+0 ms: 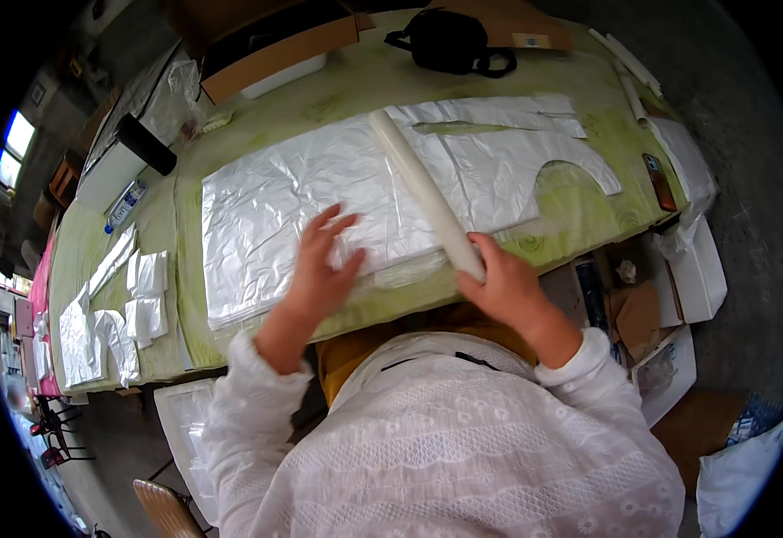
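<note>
A stack of thin white plastic bags (266,206) lies flat on a green-covered table (338,99). Across the stack rests a long white rod (418,184), running from the far middle toward me. My left hand (320,269) presses flat on the stack near its front edge, fingers spread. The near end of the rod is gripped by my right hand (504,287) at the table's front edge. To the right of the rod, the bags show cut-out handle shapes (517,161).
A black bag (450,40) and cardboard boxes (266,45) sit at the table's far side. A phone (659,182) lies at the right edge. Small folded white bags (145,300), a bottle (124,206) and a dark cylinder (147,143) lie left. Boxes (669,296) stand on the floor at right.
</note>
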### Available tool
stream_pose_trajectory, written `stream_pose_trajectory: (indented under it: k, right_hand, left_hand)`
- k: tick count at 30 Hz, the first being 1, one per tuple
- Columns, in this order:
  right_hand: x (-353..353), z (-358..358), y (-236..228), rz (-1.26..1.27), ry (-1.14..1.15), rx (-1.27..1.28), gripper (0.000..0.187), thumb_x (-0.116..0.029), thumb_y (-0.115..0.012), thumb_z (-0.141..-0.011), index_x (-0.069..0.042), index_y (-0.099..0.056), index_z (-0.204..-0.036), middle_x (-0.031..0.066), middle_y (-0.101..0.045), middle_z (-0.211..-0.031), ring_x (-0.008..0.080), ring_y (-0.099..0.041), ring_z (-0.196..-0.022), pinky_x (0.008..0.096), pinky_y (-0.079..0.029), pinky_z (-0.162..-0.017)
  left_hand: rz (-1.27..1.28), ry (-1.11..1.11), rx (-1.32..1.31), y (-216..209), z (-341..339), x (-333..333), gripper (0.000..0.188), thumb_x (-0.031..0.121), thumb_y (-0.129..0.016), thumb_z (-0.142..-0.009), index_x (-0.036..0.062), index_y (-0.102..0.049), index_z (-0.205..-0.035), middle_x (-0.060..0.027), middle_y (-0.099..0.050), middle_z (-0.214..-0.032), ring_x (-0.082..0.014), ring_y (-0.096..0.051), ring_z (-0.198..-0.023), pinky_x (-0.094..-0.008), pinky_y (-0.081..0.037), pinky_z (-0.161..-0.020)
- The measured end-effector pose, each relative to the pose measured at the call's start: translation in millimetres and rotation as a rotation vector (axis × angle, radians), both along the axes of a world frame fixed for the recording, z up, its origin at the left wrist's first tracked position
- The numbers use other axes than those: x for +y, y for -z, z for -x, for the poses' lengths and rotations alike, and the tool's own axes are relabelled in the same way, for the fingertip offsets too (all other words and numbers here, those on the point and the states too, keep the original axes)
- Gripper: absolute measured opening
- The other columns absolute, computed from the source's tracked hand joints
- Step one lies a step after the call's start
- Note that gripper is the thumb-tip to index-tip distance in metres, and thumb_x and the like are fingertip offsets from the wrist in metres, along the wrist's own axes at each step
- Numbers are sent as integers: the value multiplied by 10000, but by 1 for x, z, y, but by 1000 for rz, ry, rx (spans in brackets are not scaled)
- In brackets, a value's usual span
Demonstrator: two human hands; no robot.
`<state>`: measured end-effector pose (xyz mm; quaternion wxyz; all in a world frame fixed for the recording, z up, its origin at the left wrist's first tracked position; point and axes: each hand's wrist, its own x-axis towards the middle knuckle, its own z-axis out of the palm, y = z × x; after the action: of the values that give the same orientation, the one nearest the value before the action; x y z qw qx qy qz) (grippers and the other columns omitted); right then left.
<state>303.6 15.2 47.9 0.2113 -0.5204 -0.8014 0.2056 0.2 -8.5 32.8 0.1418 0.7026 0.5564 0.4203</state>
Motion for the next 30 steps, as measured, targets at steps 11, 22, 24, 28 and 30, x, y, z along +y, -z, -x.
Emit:
stream_pose_trajectory:
  k: [11, 22, 24, 28, 30]
  right_hand:
    - [37, -41, 25, -514, 33, 233, 272, -150, -744, -839, -75, -698, -1096, 84, -702, -911, 305, -639, -939, 426, -500, -856]
    - [39, -51, 44, -330, 62, 481, 51, -114, -717, -826, -97, -696, -869, 88, -683, -790, 311, -627, -732, 408, -507, -659]
    - [41, -51, 45, -346, 40, 469, 51, -112, -718, -823, -99, -691, -865, 83, -680, -784, 310, -627, -733, 409, -507, -662]
    - [40, -52, 44, -358, 10, 472, 52, -110, -718, -820, -102, -688, -862, 76, -678, -780, 308, -625, -736, 408, -506, -665]
    - [40, -52, 43, -342, 0, 483, 57, -104, -719, -818, -102, -688, -865, 74, -677, -784, 306, -625, -743, 406, -505, -668]
  left_hand:
    - [-132, 75, 310, 13, -102, 55, 417, 280, -768, -845, 141, -698, -1232, -149, -557, -1429, -429, -449, -1343, -571, -333, -1125]
    - [532, 202, 292, -8, -199, 146, 426, 349, -765, -833, 113, -715, -1184, -125, -694, -1166, -305, -677, -1046, -397, -542, -922]
    - [611, 164, 264, -8, -201, 152, 394, 351, -751, -844, 111, -730, -1156, -107, -723, -1083, -272, -695, -979, -381, -548, -881]
    - [675, 115, 57, 0, -190, 160, 312, 327, -700, -871, 107, -755, -1086, -90, -748, -927, -223, -706, -860, -355, -552, -801]
    - [691, 105, -15, 6, -186, 165, 300, 331, -681, -875, 108, -760, -1060, -87, -750, -895, -211, -705, -830, -352, -553, -783]
